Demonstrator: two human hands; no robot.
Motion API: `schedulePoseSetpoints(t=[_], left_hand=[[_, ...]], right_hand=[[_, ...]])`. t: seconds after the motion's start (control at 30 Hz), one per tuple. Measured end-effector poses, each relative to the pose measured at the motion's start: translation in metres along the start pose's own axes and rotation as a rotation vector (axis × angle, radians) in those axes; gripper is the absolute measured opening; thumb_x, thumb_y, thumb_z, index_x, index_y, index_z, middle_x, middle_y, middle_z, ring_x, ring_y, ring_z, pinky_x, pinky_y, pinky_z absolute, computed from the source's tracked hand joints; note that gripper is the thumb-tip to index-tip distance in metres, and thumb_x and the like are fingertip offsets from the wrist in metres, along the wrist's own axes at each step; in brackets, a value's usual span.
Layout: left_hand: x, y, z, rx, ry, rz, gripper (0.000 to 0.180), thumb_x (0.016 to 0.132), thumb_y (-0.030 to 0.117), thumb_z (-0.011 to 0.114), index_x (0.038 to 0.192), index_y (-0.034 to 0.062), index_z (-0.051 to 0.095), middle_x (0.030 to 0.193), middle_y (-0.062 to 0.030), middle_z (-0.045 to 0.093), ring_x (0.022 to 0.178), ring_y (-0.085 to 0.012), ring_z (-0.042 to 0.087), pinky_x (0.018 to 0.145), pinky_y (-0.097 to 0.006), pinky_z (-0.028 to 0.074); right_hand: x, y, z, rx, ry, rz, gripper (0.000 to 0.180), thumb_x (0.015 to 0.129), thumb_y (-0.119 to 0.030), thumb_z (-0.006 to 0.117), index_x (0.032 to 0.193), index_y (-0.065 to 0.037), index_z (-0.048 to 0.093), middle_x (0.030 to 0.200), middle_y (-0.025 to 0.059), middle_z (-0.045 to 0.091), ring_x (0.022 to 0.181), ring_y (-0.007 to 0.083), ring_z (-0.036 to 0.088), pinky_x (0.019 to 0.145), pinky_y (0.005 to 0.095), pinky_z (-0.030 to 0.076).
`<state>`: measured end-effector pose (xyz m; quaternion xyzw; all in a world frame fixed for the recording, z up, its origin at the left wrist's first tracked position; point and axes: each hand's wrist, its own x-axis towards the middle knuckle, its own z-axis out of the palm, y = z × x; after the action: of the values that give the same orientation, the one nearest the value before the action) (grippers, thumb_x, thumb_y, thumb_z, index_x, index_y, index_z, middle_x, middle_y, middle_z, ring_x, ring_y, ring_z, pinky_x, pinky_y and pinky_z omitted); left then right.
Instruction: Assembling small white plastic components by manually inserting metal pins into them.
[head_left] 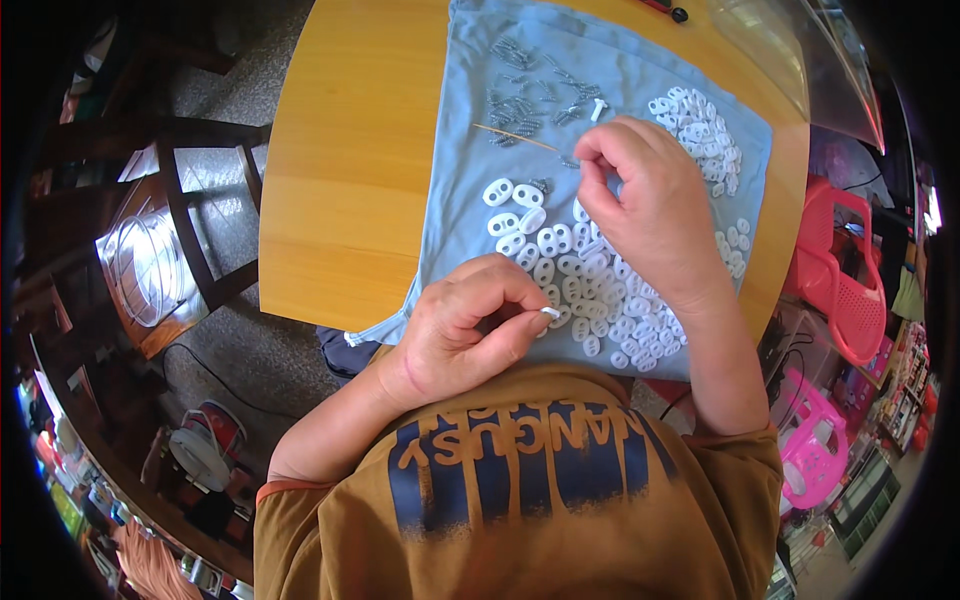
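My left hand pinches a small white plastic piece between thumb and forefinger, above the cloth's near edge. Farther out, my right hand has its thumb and forefinger closed together beside the small metal springs; whatever lies between those fingertips is too small to make out. Below and between the hands spreads a pile of white oval plastic pieces, many showing two holes. A thin wooden stick lies across the springs. Near my right knuckles rests a white T-shaped plastic piece.
A light blue cloth covers part of the yellow wooden table. More white pieces are heaped at the cloth's far right. A transparent plastic container stands at the back right. Pink plastic chairs stand right of the table.
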<state>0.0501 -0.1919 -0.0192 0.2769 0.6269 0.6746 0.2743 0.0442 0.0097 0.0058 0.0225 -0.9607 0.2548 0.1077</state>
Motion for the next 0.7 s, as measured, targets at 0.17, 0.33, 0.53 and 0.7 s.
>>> schedulePoseSetpoints(t=[0.17, 0.33, 0.53, 0.7], left_hand=[[0.001, 0.000, 0.000, -0.006, -0.003, -0.005, 0.007, 0.076, -0.003, 0.062, 0.079, 0.0011, 0.058, 0.074, -0.0054, 0.055, 0.060, -0.0124, 0.050, 0.051, -0.024, 0.039], [0.002, 0.001, -0.002, -0.003, -0.016, -0.001, 0.007, 0.076, -0.003, 0.062, 0.079, 0.0009, 0.057, 0.075, -0.0058, 0.055, 0.060, -0.0124, 0.050, 0.051, -0.024, 0.039], [0.002, 0.000, -0.002, -0.019, -0.019, 0.000, 0.007, 0.076, -0.004, 0.061, 0.080, 0.0007, 0.057, 0.076, -0.0063, 0.055, 0.061, -0.0128, 0.051, 0.052, -0.024, 0.040], [0.003, -0.001, -0.003, -0.020, -0.018, 0.018, 0.008, 0.075, -0.004, 0.061, 0.080, 0.0007, 0.058, 0.076, -0.0069, 0.056, 0.062, -0.0140, 0.052, 0.052, -0.025, 0.041]], right_hand=[[0.000, -0.002, -0.003, 0.006, -0.056, 0.012, 0.009, 0.066, -0.001, 0.060, 0.071, -0.004, 0.053, 0.068, 0.0082, 0.055, 0.067, 0.0272, 0.055, 0.059, 0.0372, 0.045], [0.002, -0.008, -0.002, 0.045, -0.054, -0.004, 0.009, 0.067, -0.001, 0.060, 0.072, -0.004, 0.053, 0.069, 0.0079, 0.056, 0.068, 0.0274, 0.055, 0.060, 0.0373, 0.045], [0.002, -0.015, 0.001, 0.089, -0.209, -0.051, 0.009, 0.070, -0.004, 0.062, 0.074, -0.005, 0.053, 0.070, 0.0071, 0.054, 0.071, 0.0278, 0.054, 0.061, 0.0380, 0.044], [0.000, -0.015, 0.002, 0.072, -0.225, -0.071, 0.011, 0.071, -0.005, 0.064, 0.074, -0.005, 0.053, 0.070, 0.0078, 0.052, 0.071, 0.0275, 0.053, 0.063, 0.0378, 0.044]])
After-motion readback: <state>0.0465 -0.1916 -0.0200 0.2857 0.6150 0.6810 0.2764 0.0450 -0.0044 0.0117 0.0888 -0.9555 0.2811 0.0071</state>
